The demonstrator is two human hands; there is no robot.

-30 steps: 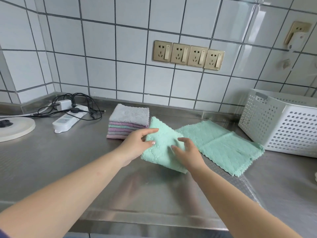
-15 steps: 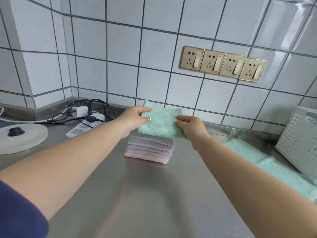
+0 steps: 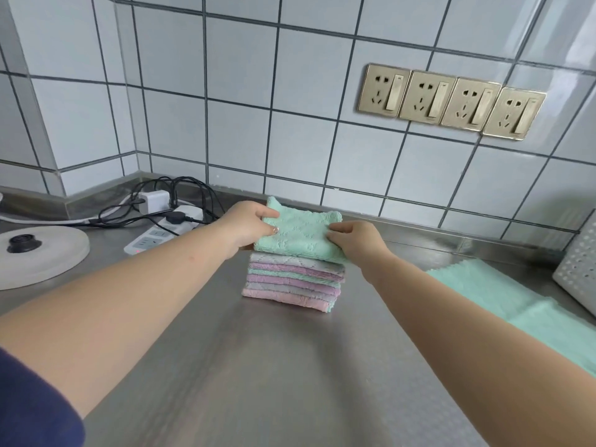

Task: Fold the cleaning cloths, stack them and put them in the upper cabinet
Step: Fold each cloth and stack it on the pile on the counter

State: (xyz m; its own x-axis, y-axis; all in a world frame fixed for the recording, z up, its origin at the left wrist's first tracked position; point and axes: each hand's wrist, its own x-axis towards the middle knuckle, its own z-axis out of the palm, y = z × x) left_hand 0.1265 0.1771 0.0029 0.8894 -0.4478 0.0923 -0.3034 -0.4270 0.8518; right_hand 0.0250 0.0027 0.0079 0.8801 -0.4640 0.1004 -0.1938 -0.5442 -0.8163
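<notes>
head view, forward-down, close over counter [image 3: 290,366]

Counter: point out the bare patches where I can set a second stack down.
Bare steel counter lies in front of the cloth stack, between both forearms. A narrower strip runs between the stack and the unfolded green cloth. Crowded: the left rear corner, with power strip, cables and white round base.

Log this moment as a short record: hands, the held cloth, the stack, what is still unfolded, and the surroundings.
left hand: grips the left edge of the folded green cloth
right hand: grips its right edge
folded green cloth: held just above the stack of folded cloths
stack of folded cloths: pink, purple, grey and green layers on the steel counter
unfolded green cloth: flat on the counter, to the right
surroundings: power strip left, white basket right
</notes>
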